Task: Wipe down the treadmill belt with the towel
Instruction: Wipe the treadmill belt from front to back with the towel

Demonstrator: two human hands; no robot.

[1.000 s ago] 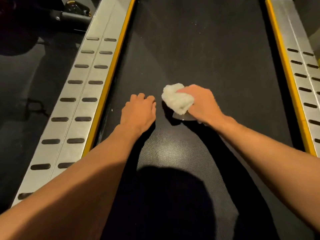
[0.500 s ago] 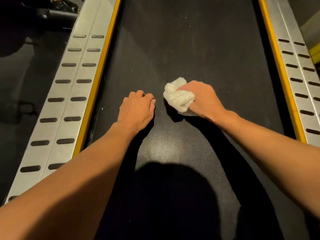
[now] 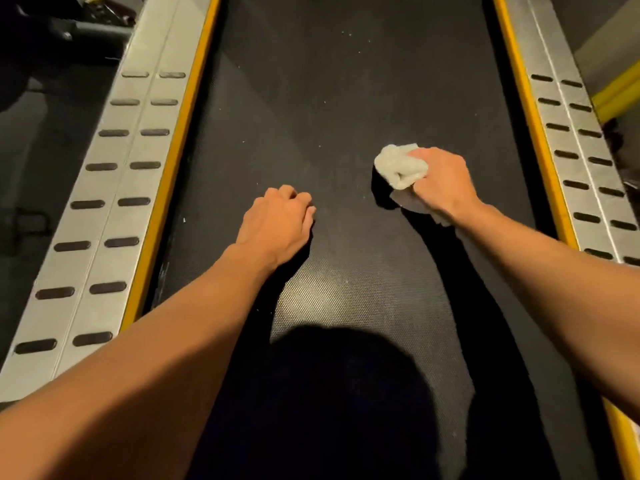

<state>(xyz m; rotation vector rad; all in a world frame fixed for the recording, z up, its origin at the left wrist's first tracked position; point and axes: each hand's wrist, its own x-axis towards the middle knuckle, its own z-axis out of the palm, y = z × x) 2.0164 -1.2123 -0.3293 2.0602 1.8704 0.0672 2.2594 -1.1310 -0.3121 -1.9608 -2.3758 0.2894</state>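
The right hand (image 3: 441,183) is seen curled round a bunched white towel (image 3: 400,166), which is gripped in the fingers and pressed down on the black treadmill belt (image 3: 329,98); most of the wad bulges out to the left of the knuckles, and a flatter flap of it is trapped under the heel of the hand. Towel and hand are placed on the right half of the belt, nearer its right edge than its middle, though a bare strip of belt is left between them and that edge. The left hand (image 3: 277,223) is set down on the belt just left of its middle, a little nearer the person than the towel and apart from it; its fingers are bent under and nothing is seen to be held in it. Both bare forearms are stretched forward from the near end of the belt. A rounded shadow (image 3: 346,393) is cast across the near part of the belt, with a lit patch of textured surface beyond it, and pale specks are scattered toward the far end. Each long edge of the belt is bordered by a yellow strip (image 3: 173,168), outside which a silver side rail (image 3: 114,188) with paired dark oval slots is laid. A dark floor (image 3: 34,150) is seen past the left rail
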